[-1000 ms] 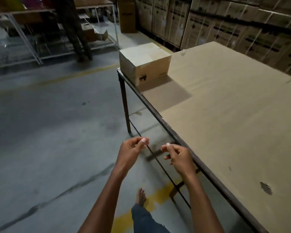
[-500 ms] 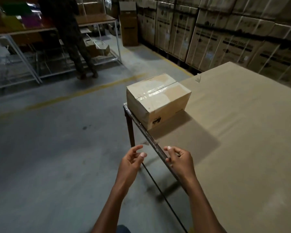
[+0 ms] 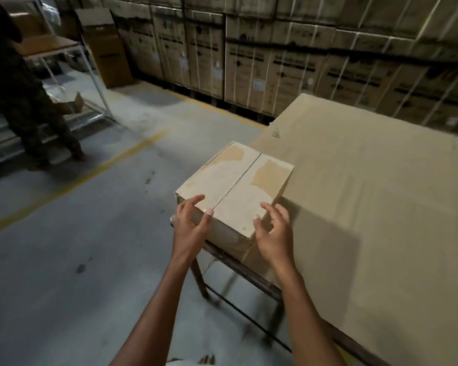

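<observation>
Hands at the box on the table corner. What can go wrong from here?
The box sits at the corner of the table; a sideways nudge could drop it to the floor.
The left hand and right hand are spread open at its near corners only, so a lift may slip or tilt.

Cardboard-covered surface (image 3: 368, 207) fills the right side. Right behind it, a wall of stacked cartons (image 3: 275, 62), strapped and printed. Left of the surface, a yellow line (image 3: 72, 185) crosses the grey floor (image 3: 64, 260). Further left, a person (image 3: 24, 101) stands at a metal-framed table (image 3: 50, 46).
</observation>
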`<state>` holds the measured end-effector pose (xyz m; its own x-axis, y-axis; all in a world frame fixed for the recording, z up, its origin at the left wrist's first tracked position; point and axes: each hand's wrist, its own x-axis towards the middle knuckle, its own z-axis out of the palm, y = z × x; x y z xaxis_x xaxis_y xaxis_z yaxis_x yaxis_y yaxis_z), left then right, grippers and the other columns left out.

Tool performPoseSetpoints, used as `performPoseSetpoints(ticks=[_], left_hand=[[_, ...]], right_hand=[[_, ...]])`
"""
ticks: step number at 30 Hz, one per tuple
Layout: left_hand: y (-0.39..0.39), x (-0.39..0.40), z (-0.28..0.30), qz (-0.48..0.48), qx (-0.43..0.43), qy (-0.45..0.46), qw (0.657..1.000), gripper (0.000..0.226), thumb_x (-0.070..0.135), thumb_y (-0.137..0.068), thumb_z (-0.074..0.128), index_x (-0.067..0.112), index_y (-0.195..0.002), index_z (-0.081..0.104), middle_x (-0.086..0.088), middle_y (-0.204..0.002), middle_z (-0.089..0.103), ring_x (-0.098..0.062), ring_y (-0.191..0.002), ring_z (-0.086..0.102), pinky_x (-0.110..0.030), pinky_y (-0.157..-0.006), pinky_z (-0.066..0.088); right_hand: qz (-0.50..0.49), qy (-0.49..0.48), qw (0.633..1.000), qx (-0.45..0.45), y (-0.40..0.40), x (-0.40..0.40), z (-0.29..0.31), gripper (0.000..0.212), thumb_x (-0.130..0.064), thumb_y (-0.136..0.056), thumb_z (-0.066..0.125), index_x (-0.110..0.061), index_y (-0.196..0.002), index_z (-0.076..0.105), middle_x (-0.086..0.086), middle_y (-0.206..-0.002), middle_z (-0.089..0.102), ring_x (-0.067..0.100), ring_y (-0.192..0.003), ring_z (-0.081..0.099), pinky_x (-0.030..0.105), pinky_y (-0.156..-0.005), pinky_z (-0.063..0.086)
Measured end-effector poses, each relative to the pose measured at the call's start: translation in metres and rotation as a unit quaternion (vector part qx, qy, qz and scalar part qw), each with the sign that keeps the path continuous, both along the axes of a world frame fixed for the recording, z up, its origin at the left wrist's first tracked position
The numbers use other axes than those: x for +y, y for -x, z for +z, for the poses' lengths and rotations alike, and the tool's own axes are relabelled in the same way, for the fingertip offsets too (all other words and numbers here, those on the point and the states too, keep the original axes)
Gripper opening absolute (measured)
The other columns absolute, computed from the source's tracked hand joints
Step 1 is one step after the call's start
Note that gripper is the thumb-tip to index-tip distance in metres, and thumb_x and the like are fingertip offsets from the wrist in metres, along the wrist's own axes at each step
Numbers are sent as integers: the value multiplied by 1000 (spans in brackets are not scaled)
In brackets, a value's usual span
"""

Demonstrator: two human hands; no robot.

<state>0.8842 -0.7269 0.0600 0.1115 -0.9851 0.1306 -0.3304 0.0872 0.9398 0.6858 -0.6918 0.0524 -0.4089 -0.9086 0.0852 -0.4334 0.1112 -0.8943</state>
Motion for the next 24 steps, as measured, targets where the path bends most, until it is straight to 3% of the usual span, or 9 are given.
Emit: performPoseSetpoints(ticks=[3,5,8,10,14,18,22,24], left_hand=[[-19,-28,-11,10,-24,-9,1000,42,38,-94,69,36,-134,58,3,-141,48,-22,-133,43,-55,-109,44],[-23,-34,-17,26,-31,-24,999,53,35,-93,71,34,-142,51,-1,-147,42,-23,-136,39,-52,-115,37],[-21,-36,-15,25,-4,-35,999,80,33,-92,73,31,-158,27,-4,-159,23,-18,-144,30,-36,-113,30],[-26,-45,-18,37,33,-41,998,84,37,-94,71,34,-160,19,-3,-163,15,-16,-145,28,-38,-113,32],[-41,-67,-28,44,92,-90,991,65,64,-97,48,37,-154,33,1,-157,36,-19,-137,42,-46,-112,41],[-56,-90,-67,-2,167,-216,962,100,97,-75,37,32,-151,45,4,-159,42,-18,-146,39,-49,-121,29],[-47,-75,-49,-54,172,-244,953,70,77,-94,37,33,-144,55,4,-151,48,-21,-136,47,-48,-117,34],[-37,-62,-37,-89,196,-229,949,59,66,-101,35,28,-142,56,6,-140,53,-18,-132,48,-43,-114,36]], right_hand=[[-42,-25,999,0,-26,-20,-7,52,-29,-98,67,-25,-148,56,10,-171,17,28,-151,36,38,-119,37],[-54,-45,998,8,-43,-24,-14,62,-35,-99,64,-26,-157,43,10,-173,5,29,-154,29,40,-119,38],[-58,-81,995,8,-57,-20,-22,68,-43,-102,59,-34,-163,28,11,-173,7,30,-152,33,36,-113,38],[-63,-83,994,-5,-58,-18,-26,67,-45,-104,56,-39,-163,26,8,-172,15,27,-150,36,34,-111,38],[-74,-40,996,-41,-51,-16,-32,63,-38,-104,59,-33,-162,33,1,-169,26,17,-153,30,24,-117,27],[-101,-13,990,-95,-40,-2,-42,61,-39,-102,59,-33,-159,37,-14,-162,35,4,-151,32,33,-124,28],[-134,6,973,-187,-15,30,-41,55,-27,-106,60,-29,-157,42,-15,-161,39,-1,-147,36,18,-118,30],[-155,-4,970,-188,-2,46,-44,51,-24,-107,57,-26,-156,45,-13,-159,41,3,-146,37,22,-118,30]])
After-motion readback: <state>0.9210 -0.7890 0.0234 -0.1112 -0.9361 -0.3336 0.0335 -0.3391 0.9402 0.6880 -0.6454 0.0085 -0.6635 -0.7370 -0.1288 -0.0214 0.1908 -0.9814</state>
